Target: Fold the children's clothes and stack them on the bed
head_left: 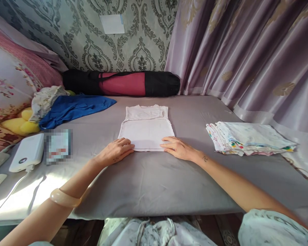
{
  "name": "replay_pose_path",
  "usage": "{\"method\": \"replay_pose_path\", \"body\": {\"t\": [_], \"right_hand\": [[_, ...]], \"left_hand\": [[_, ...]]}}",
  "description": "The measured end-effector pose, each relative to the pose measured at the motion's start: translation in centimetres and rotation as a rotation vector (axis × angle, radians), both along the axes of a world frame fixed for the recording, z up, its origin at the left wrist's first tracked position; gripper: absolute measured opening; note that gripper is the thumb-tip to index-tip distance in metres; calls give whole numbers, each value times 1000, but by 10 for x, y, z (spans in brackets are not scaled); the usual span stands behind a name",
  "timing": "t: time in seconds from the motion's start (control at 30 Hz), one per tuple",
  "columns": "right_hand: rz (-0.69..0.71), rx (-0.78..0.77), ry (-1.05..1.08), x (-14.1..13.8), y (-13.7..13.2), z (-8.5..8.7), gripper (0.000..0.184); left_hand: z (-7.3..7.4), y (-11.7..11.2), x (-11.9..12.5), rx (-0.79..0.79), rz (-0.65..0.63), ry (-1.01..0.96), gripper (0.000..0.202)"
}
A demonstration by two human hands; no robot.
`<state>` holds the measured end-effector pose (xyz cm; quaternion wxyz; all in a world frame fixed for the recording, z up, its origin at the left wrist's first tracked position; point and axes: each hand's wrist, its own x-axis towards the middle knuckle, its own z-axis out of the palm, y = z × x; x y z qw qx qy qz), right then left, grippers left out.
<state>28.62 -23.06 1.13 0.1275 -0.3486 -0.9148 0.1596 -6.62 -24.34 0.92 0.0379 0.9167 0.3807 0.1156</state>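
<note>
A small white shirt (147, 133) lies flat in front of me, its sleeves folded inward across the upper part. At its near left corner, my left hand (118, 149) has its fingers bent together over the hem. My right hand (178, 147) holds the near right corner the same way, fingers over the edge of the cloth. Both palms face down, and the thumbs are mostly hidden.
A stack of folded clothes (251, 138) sits at the right. To the left are a blue cloth (74, 109), a white power bank (28, 152) with a cable and a blurred item (58, 146). A black and red rolled bag (122, 83) lies against the wall.
</note>
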Motion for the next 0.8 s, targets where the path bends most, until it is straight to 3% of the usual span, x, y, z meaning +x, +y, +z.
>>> {"method": "replay_pose_path", "body": {"t": [0.13,0.33,0.4,0.6,0.8], "right_hand": [[-33,50,7,0,-9,3,33],[-125,106,-26,-8,-11,8,31],[-148,130,-48,-6,-8,6,28],[-162,121,-46,12,3,4,40],[-180,52,94,24,16,9,32]], "left_hand": [[4,-2,9,51,16,54,36],[4,5,16,0,244,3,30],[2,7,14,-14,254,-20,31],[-6,5,-10,36,99,-40,33],[-3,7,-43,52,169,-62,31]]}}
